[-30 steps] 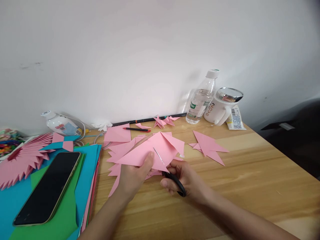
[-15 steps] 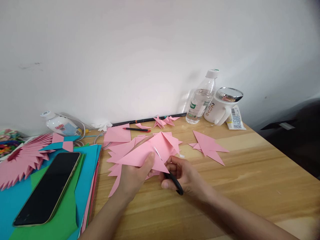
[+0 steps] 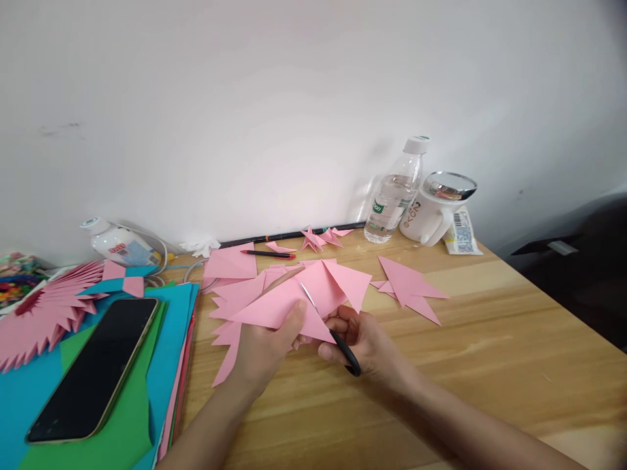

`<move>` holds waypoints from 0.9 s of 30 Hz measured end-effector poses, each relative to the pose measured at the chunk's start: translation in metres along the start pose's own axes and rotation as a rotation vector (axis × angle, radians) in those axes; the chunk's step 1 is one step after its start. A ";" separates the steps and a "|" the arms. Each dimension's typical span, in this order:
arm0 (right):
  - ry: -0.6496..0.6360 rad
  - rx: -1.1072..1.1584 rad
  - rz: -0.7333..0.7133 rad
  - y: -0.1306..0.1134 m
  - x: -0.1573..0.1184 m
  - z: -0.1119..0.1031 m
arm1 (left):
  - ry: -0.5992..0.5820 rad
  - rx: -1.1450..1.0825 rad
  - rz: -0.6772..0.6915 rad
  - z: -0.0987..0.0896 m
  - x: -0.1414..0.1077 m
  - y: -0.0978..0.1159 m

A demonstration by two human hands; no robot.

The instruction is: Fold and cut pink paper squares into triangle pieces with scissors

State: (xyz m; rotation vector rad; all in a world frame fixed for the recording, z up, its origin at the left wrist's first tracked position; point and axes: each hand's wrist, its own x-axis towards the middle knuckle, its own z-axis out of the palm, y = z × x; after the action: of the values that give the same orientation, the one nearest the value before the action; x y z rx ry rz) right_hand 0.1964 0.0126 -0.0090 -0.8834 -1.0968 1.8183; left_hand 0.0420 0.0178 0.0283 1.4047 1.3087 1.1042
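Observation:
My left hand [image 3: 274,343] pinches a sheet of pink paper [image 3: 274,301], its thumb lying on top and the fingers mostly hidden underneath. Black-handled scissors [image 3: 347,356] are gripped in my right hand [image 3: 360,343]. One metal blade shows above the paper, pointing up and left, with the other blade hidden below. Right of the blade, a flap of the sheet folds over towards the right hand. Pointed pink paper pieces [image 3: 232,303] lie beneath and left of the held sheet. More pink cut pieces [image 3: 409,281] rest on the wooden table to the right.
A water bottle [image 3: 392,199] and white mug [image 3: 426,215] stand by the wall, beside a small packet [image 3: 463,235]. A pen [image 3: 267,254] and pink paper stars [image 3: 312,239] lie behind the hands. At left, a phone [image 3: 93,369] sits on coloured paper sheets [image 3: 169,346].
The pink flap right of the blade has swung outward to the right and lies flatter. The scissors and both hands have shifted only slightly.

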 end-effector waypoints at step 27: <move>0.008 0.018 0.022 -0.004 -0.001 0.003 | 0.185 0.161 0.200 0.000 0.002 0.007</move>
State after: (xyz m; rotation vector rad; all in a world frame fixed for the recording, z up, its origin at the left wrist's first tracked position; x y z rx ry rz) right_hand 0.1955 0.0118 -0.0039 -0.8938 -1.0680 1.8385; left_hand 0.0438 0.0197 0.0356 1.6112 1.4374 1.3118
